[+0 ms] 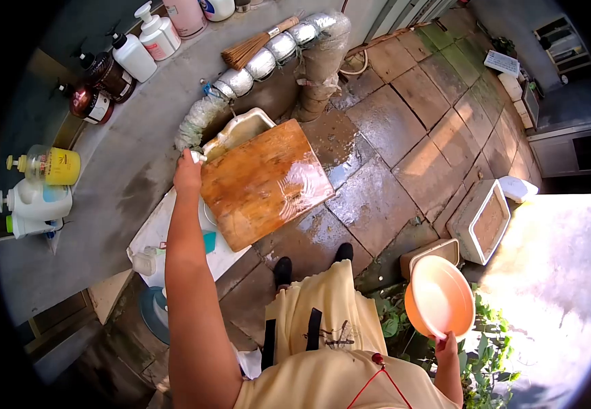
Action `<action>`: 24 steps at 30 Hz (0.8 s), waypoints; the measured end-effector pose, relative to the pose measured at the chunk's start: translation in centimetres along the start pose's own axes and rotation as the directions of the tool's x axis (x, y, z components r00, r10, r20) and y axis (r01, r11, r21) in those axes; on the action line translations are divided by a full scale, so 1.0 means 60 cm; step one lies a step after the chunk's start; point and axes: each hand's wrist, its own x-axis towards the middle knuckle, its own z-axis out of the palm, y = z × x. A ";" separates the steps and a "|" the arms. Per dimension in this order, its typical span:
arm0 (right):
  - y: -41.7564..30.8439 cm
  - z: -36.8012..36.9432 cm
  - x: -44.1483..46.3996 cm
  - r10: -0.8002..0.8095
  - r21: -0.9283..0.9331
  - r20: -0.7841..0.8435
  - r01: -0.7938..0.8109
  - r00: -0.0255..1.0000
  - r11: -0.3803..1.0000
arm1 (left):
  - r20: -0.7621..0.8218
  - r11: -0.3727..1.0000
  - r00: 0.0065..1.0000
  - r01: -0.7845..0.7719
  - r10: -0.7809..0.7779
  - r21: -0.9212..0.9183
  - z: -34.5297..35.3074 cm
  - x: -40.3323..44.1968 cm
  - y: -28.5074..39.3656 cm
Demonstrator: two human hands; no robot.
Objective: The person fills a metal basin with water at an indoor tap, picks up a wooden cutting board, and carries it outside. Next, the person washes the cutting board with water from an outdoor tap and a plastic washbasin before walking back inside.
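Note:
My left hand (pixel 187 170) reaches forward, its fingers closed at a small white tap (pixel 198 157) beside the foil-wrapped pipe. Just right of that hand, a wet wooden board (pixel 261 184) lies tilted over a white sink (pixel 241 129), hiding most of it. Water shines on the board's right end. Off to the right, my right hand (pixel 445 345) grips the rim of an orange plastic basin (pixel 441 296), which is tipped so that its inside shows. The right fingertips are partly hidden by the rim.
Several pump bottles (pixel 134 58) line the ledge on the left, near a straw brush (pixel 258 44) on the foil-wrapped pipe (pixel 261 66). The paved floor (pixel 370 198) is wet. A rectangular tub (pixel 479 221) and green plants (pixel 490 334) stand at right. A blue basin (pixel 152 313) sits low left.

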 end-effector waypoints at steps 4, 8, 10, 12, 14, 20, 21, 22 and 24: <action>0.066 -0.019 -0.050 0.129 0.038 -0.102 -0.125 0.986 0.991 | -0.098 0.899 0.961 -0.204 0.260 0.388 0.007 0.020 -0.009; 0.090 -0.010 -0.105 0.187 0.108 -0.185 -0.169 0.965 0.980 | -0.062 0.842 0.940 -0.269 0.335 0.468 -0.007 0.029 -0.013; 0.101 -0.010 -0.117 0.186 0.128 -0.180 -0.164 0.966 0.978 | -0.048 0.848 0.938 -0.287 0.343 0.446 -0.016 0.032 -0.015; 0.104 -0.006 -0.129 0.130 0.152 -0.185 -0.103 0.974 0.983 | -0.030 0.852 0.935 -0.308 0.353 0.424 -0.023 0.029 -0.012; 0.108 -0.002 -0.135 0.123 0.158 -0.197 -0.092 0.973 0.983 | -0.002 0.865 0.947 -0.294 0.322 0.406 -0.036 0.024 -0.005; 0.121 -0.029 -0.137 0.163 0.217 -0.178 -0.123 0.970 0.968 | 0.074 0.851 0.947 -0.315 0.313 0.421 -0.063 0.018 0.015; 0.125 -0.035 -0.136 0.162 0.222 -0.179 -0.120 0.970 0.968 | 0.074 0.850 0.945 -0.320 0.319 0.418 -0.061 0.020 0.014; 0.128 -0.042 -0.136 0.150 0.221 -0.184 -0.108 0.972 0.969 | 0.043 0.909 0.981 -0.191 0.188 0.371 -0.058 0.020 0.013; 0.134 -0.051 -0.133 0.138 0.227 -0.194 -0.093 0.971 0.970 | 0.025 0.946 0.998 -0.064 0.059 0.317 -0.050 0.020 0.019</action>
